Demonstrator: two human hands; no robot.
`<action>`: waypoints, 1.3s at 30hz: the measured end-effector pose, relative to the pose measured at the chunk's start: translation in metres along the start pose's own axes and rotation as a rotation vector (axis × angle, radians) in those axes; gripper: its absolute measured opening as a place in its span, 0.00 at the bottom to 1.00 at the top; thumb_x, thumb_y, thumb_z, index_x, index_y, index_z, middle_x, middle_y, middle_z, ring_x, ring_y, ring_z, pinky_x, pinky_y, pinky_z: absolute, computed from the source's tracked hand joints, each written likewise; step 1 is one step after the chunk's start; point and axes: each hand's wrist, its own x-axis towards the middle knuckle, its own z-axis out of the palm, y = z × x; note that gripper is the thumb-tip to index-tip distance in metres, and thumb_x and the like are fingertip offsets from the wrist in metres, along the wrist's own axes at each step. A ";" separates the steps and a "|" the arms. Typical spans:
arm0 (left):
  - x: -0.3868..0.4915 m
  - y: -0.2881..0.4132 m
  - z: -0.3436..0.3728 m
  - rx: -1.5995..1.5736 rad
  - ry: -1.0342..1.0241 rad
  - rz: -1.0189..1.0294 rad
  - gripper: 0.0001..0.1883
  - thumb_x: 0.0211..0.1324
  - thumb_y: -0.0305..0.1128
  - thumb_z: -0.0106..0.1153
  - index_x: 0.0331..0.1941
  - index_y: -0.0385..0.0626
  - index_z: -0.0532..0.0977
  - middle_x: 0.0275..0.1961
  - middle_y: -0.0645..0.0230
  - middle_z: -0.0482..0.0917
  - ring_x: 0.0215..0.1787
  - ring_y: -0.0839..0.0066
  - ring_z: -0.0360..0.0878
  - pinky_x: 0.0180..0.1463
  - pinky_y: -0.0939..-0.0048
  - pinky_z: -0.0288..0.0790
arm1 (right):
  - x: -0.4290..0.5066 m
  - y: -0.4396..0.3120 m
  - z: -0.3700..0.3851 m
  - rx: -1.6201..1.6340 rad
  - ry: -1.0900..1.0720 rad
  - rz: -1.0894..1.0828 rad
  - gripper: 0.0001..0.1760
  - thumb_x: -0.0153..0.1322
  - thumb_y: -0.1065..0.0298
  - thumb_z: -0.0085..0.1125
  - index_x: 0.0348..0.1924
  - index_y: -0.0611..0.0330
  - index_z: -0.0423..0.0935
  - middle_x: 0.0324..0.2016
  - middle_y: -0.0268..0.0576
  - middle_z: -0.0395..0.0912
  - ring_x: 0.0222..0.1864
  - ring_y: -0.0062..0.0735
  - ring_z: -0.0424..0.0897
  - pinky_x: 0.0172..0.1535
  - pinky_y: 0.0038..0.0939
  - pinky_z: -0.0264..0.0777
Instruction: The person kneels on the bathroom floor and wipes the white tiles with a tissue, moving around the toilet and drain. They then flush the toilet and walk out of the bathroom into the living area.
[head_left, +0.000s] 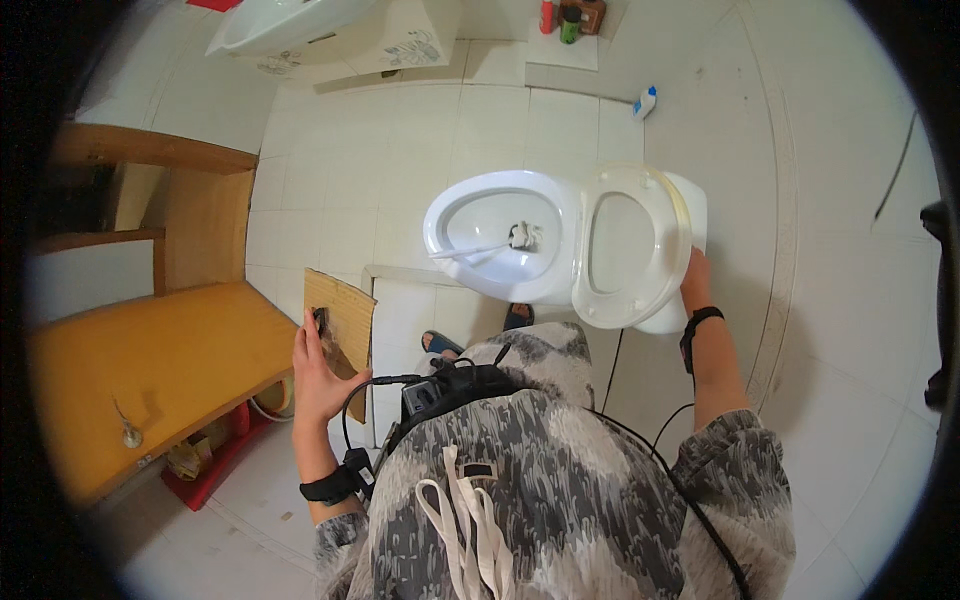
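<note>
My right hand (696, 281) is at the cistern side of the white toilet (499, 176), beside the edge of the raised seat and lid (664, 247); its fingers are partly hidden, so I cannot tell whether they grip anything. A toilet brush (480, 250) lies in the bowl, its white handle resting across the left rim and its head near the bottom with white matter around it. My left hand (322, 367) is raised at the left with fingers spread, above a piece of corrugated cardboard (349, 315). A small dark object (320, 321) shows just behind its fingers.
An orange-yellow wooden cabinet (172, 360) stands at the left, with a red container (195, 487) under it. A washbasin (285, 22) is at the top left. A white bottle with a blue cap (644, 103) stands by the wall. A low tiled step (401, 277) adjoins the toilet; black cables hang beside me.
</note>
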 end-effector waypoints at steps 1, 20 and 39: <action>0.000 0.001 0.000 0.004 -0.014 -0.020 0.62 0.26 0.38 0.72 0.66 0.49 0.40 0.61 0.43 0.56 0.61 0.47 0.57 0.63 0.55 0.56 | 0.000 -0.002 0.000 0.048 -0.027 0.038 0.05 0.63 0.73 0.53 0.30 0.65 0.74 0.31 0.52 0.78 0.33 0.47 0.78 0.36 0.38 0.73; -0.009 0.003 0.011 -0.047 0.028 0.005 0.60 0.29 0.36 0.71 0.66 0.48 0.41 0.61 0.44 0.56 0.61 0.48 0.57 0.62 0.57 0.56 | 0.010 0.013 0.005 0.118 -0.088 0.172 0.14 0.63 0.59 0.52 0.26 0.61 0.76 0.28 0.50 0.79 0.31 0.48 0.79 0.33 0.40 0.73; -0.009 0.005 0.013 -0.027 -0.024 -0.040 0.60 0.27 0.32 0.71 0.67 0.49 0.41 0.64 0.49 0.54 0.65 0.52 0.54 0.64 0.57 0.55 | 0.018 0.028 0.020 0.396 -0.119 0.219 0.16 0.64 0.58 0.49 0.31 0.61 0.77 0.32 0.52 0.79 0.35 0.50 0.78 0.37 0.42 0.73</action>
